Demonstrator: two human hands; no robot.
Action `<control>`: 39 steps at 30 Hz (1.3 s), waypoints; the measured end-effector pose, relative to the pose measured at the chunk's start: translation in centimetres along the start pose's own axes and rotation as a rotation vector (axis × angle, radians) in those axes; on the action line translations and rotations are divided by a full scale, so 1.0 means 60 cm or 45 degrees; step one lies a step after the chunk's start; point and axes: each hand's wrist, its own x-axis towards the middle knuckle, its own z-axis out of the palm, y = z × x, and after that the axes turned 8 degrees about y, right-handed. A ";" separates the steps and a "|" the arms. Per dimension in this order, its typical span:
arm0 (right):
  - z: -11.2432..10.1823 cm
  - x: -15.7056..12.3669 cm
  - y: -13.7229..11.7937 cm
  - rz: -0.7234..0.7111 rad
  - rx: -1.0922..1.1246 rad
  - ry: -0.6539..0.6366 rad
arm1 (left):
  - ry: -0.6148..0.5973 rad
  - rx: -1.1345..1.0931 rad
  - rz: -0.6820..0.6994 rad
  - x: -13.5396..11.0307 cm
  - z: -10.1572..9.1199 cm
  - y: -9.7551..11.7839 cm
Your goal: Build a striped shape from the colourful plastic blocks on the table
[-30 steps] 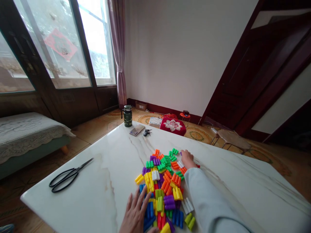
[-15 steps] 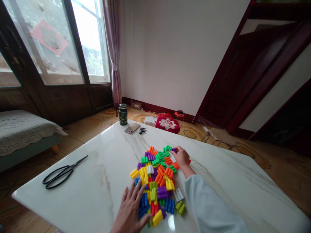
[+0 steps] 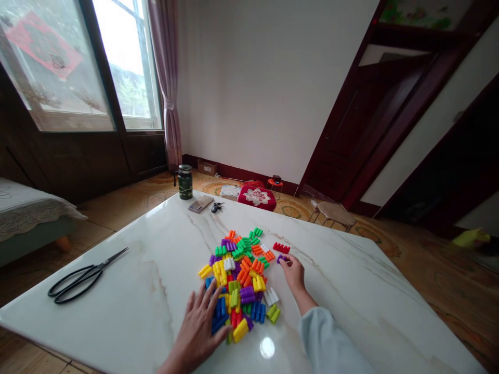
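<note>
A pile of coloured plastic building blocks (image 3: 246,271), ridged like joined tubes, lies on the white marbled table (image 3: 140,322). My left hand (image 3: 200,322) rests with fingers spread at the pile's near left edge, touching blue blocks (image 3: 220,307). To the right of the pile, my right hand (image 3: 293,272) pinches a small purple block (image 3: 280,258) between thumb and fingertips. Just beyond that hand lies a row of red blocks (image 3: 281,248), apart from the pile. A white block (image 3: 271,296) and a lime green one (image 3: 273,313) sit at the pile's right side.
Black-handled scissors (image 3: 88,275) lie at the table's left. Toward the far corner are a camouflage flask (image 3: 185,183), a phone (image 3: 200,203) and keys (image 3: 217,207). Past the table stand a red flowered stool (image 3: 256,197) and a folding stool (image 3: 334,214).
My right hand has drawn back toward me from the pile's far right side with the purple block, uncovering the red row. The view has turned slightly right; my left hand stays by the pile.
</note>
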 end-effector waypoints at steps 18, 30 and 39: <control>0.042 0.008 0.038 0.027 -0.207 0.087 | -0.032 0.022 -0.021 -0.004 0.004 -0.003; 0.070 0.014 0.018 0.010 -0.384 0.031 | -0.023 0.062 0.020 -0.005 0.010 -0.008; 0.076 0.013 0.014 -0.051 -0.345 -0.070 | -0.029 0.043 -0.001 -0.002 0.005 -0.003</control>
